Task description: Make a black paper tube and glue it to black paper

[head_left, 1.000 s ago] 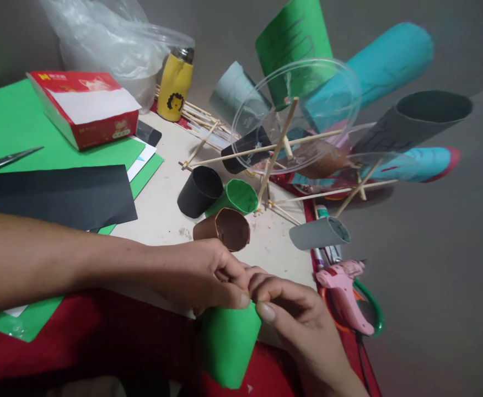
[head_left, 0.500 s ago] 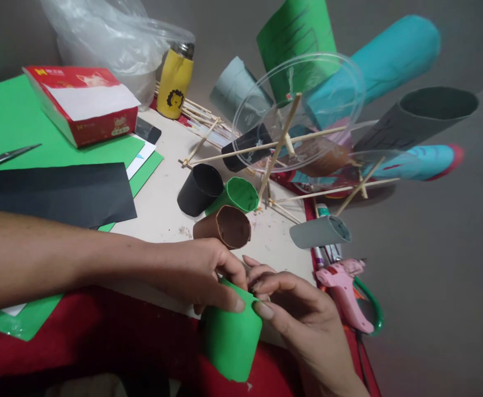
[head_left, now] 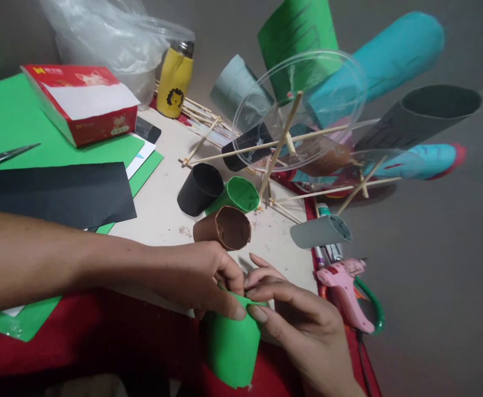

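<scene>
A curved sheet of green craft foam (head_left: 233, 350), bent into a tube-like shape, is held at the table's near edge. My left hand (head_left: 212, 281) grips its upper edge, thumb on the outer face and fingers behind. On the right of that edge, my right hand (head_left: 295, 309) pinches the foam between thumb and forefinger, the other fingers bent behind it. Just beyond the hands stand a brown cup-shaped tube (head_left: 206, 227), a green one (head_left: 245, 190) and a black one (head_left: 196, 193).
A pink glue gun (head_left: 344, 286) lies at the right edge near a grey tube (head_left: 316, 233). Wooden-stick frames with clear plastic rings (head_left: 241, 160) stand behind. To the left are a red box (head_left: 101, 129), scissors (head_left: 10, 155), black foam (head_left: 59, 193) and a yellow bottle (head_left: 175, 82).
The top edge of the green foam has dipped slightly, and a small flap now sticks out rightward under my right fingers. My right hand has shifted a little down and left.
</scene>
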`<action>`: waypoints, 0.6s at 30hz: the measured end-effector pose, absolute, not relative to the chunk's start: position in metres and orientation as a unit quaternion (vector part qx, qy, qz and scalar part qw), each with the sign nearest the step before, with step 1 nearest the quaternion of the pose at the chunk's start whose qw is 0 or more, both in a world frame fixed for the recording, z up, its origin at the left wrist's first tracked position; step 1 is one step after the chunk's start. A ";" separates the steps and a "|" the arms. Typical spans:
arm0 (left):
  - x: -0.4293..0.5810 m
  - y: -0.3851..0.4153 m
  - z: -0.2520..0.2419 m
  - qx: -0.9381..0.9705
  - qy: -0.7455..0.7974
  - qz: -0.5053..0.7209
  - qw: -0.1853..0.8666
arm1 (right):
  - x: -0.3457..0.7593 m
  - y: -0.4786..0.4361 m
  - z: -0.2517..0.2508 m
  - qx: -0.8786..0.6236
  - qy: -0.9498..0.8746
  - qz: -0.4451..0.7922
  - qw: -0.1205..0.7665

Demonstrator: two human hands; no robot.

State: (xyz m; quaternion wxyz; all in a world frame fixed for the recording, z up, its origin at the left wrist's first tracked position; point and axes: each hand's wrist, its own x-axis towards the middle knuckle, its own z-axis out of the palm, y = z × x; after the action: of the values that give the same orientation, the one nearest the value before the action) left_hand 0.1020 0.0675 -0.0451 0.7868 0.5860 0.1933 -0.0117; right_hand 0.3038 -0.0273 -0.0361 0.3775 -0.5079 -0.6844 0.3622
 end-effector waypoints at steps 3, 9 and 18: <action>0.101 0.067 -0.045 0.589 0.192 -0.007 0.785 | 0.303 -0.026 -0.034 -0.508 -0.685 0.372 0.367; 0.101 0.066 -0.046 0.575 0.186 0.010 0.796 | 0.302 -0.026 -0.032 -0.508 -0.673 0.414 0.344; 0.102 0.069 -0.045 0.566 0.171 0.058 0.805 | 0.316 -0.028 -0.040 -0.508 -0.580 0.495 0.401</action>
State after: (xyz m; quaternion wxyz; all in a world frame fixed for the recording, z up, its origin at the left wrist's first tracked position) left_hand 0.1025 0.0691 -0.0447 0.8047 0.5657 0.1708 0.0577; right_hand 0.3156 -0.0277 -0.0405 0.4009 -0.5080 -0.5799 0.4948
